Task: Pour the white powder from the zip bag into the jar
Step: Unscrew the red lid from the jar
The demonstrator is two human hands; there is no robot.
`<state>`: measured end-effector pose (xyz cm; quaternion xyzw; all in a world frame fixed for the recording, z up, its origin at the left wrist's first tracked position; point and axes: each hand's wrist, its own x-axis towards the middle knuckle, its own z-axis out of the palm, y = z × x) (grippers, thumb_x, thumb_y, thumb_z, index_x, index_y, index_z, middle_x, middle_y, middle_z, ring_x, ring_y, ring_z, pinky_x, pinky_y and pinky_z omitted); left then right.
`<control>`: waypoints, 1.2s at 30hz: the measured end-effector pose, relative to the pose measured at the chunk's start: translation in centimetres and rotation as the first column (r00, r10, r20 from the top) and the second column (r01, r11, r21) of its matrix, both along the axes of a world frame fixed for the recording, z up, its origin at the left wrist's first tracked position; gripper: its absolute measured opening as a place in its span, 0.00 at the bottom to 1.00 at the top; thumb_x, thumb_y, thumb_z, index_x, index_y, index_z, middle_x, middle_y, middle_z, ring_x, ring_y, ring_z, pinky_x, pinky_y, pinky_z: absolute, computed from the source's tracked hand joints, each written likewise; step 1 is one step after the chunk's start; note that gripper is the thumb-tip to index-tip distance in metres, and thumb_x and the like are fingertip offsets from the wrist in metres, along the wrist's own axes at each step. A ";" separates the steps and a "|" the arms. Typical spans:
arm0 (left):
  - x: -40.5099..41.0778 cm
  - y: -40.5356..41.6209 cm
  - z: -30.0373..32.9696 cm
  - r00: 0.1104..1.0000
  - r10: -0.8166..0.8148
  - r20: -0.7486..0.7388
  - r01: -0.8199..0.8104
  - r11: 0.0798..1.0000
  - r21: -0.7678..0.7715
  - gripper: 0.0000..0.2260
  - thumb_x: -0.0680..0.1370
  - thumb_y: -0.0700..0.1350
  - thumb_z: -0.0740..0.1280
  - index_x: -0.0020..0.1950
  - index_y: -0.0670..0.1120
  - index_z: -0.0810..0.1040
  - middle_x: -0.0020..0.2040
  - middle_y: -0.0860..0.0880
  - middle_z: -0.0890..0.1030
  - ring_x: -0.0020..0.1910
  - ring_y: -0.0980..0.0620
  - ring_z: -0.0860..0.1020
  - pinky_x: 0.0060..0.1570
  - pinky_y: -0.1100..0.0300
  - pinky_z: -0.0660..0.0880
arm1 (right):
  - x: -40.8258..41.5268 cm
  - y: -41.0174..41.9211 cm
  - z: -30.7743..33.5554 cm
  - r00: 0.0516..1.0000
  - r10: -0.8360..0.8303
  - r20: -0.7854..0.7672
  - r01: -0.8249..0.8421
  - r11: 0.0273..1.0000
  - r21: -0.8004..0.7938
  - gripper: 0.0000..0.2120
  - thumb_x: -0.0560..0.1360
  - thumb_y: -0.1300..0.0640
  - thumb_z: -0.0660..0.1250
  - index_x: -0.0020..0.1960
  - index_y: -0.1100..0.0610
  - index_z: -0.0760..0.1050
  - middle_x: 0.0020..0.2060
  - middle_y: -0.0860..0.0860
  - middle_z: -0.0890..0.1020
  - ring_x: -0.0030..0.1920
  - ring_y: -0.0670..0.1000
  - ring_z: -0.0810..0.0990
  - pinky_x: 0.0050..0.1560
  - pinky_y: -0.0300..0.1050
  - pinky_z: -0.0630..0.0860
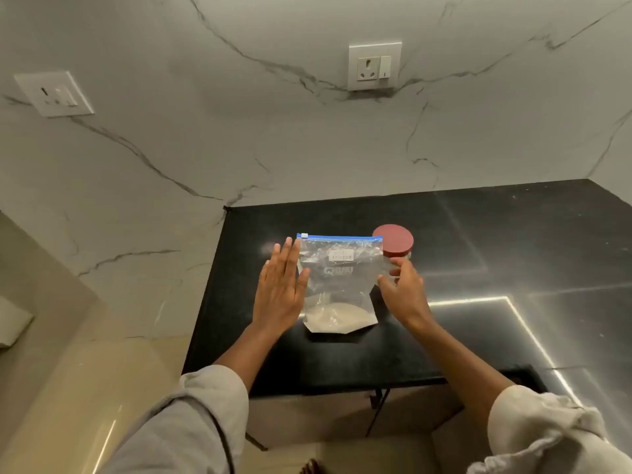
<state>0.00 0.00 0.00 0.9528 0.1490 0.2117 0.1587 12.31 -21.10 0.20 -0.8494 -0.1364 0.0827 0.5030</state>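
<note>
**Guide:** Black polished counter [478,234], marble wall [205,148] behind it, two wall sockets [374,66] up there. From your head camera, the zip bag [340,278] stands upright near the middle of the counter, blue zip track closed along the top, white powder [337,316] settled low in it. The jar [396,249] sits just behind its right corner, red lid still on.

**Operator:** And my hands?

**Guide:** Your left hand [280,289] is flat, fingers straight, against the bag's left edge and holding nothing. Your right hand [402,289] is loosely curled by the bag's right edge and the jar; whether it grips either, I cannot tell.

**Operator:** How will the bag behave?

**Guide:** Likely light, with thin floppy film (it will buckle if squeezed mid-body). Take it high, near the stiffer zip track. The glossy counter looks slippery, so steady the jar when unscrewing the lid.
</note>
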 end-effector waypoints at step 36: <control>1.9 -2.3 3.4 0.945 0.326 -0.011 -0.042 0.087 -0.995 0.07 0.78 0.45 0.67 0.54 0.47 0.82 0.48 0.51 0.86 0.47 0.54 0.85 0.39 0.61 0.81 | -0.8 1.5 0.1 0.987 0.043 -0.153 0.011 0.942 0.336 0.06 0.77 0.53 0.67 0.47 0.55 0.80 0.44 0.48 0.84 0.47 0.46 0.82 0.47 0.44 0.80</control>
